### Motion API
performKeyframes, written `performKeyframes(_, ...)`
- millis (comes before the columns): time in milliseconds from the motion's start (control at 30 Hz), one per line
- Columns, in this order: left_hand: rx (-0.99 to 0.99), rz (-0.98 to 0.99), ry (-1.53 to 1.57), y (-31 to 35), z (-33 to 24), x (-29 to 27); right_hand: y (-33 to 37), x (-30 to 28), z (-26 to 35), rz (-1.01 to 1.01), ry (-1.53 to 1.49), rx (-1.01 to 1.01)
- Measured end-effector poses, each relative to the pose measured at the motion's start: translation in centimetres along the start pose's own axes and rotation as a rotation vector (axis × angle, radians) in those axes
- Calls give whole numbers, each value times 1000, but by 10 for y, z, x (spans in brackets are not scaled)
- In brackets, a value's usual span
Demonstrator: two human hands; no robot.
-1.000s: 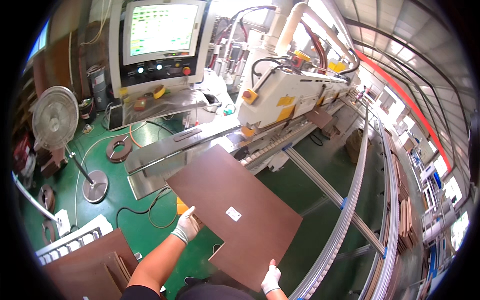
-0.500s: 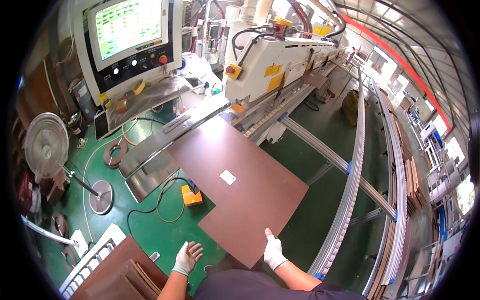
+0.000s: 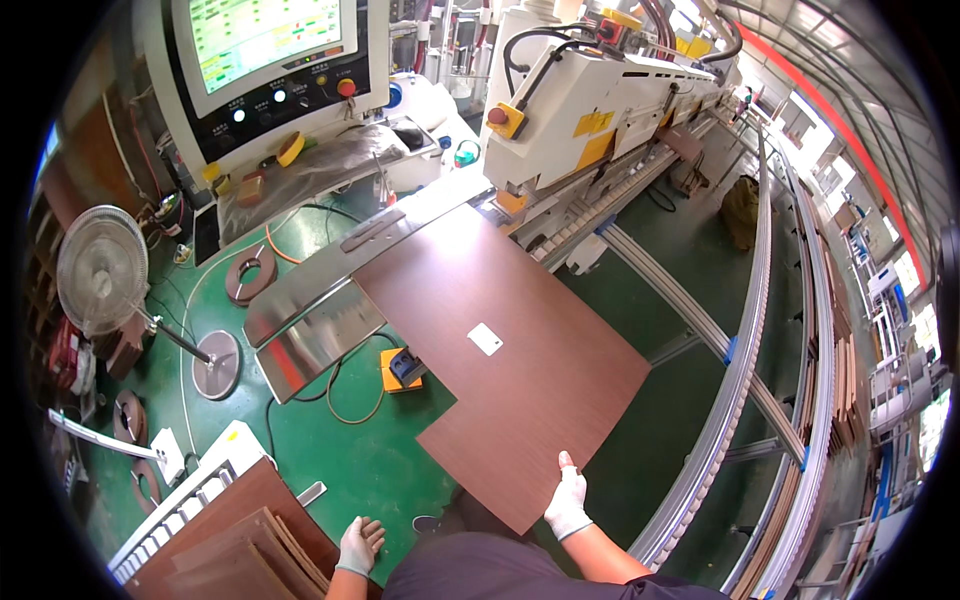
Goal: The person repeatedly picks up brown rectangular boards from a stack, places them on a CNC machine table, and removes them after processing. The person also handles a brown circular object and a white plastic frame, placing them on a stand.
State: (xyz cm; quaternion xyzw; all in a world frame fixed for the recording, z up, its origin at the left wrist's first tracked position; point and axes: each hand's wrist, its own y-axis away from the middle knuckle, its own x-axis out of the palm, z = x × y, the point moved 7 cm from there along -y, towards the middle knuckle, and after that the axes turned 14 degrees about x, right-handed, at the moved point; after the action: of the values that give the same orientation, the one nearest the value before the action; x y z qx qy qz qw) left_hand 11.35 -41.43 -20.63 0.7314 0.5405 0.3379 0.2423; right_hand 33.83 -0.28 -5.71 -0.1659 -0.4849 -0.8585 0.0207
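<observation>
I take the brown panel [image 3: 520, 385] as the middle of the clock, with twelve pointing away from the worker. This panel lies flat in front of the body, with a stepped cut at its eight o'clock side and a small white label [image 3: 485, 339] on its upper face. Toward eleven o'clock it overlaps the metal table [image 3: 325, 350].

The right hand [image 3: 568, 500], in a pale glove, is at five o'clock. It is clamped on the near edge of the panel: the thumb presses on top, but the other fingers are under it and I cannot tell how they stand.

The left hand [image 3: 361, 545], gloved also, is at seven o'clock, apart from the panel and holding nothing. Its fingers are loosely bent and not closed. Near it, at eight o'clock, are stacked brown boards [image 3: 235, 560].

At nine o'clock an orange box [image 3: 390, 375] sits on the green floor [image 3: 340, 450]. The white machine [image 3: 590, 110] is at one o'clock, the lit screen [image 3: 265, 40] at eleven, and a long metal rail [image 3: 712, 450] at four.
</observation>
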Motion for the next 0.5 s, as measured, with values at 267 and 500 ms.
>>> performKeyframes(267, 209, 83, -595, -54, -21, 75, -67, -11, 53, 49, -100, 59)
performKeyframes(500, 176, 218, -1132, -73, 9, 93, -98, 7, 129, 111, -170, 71)
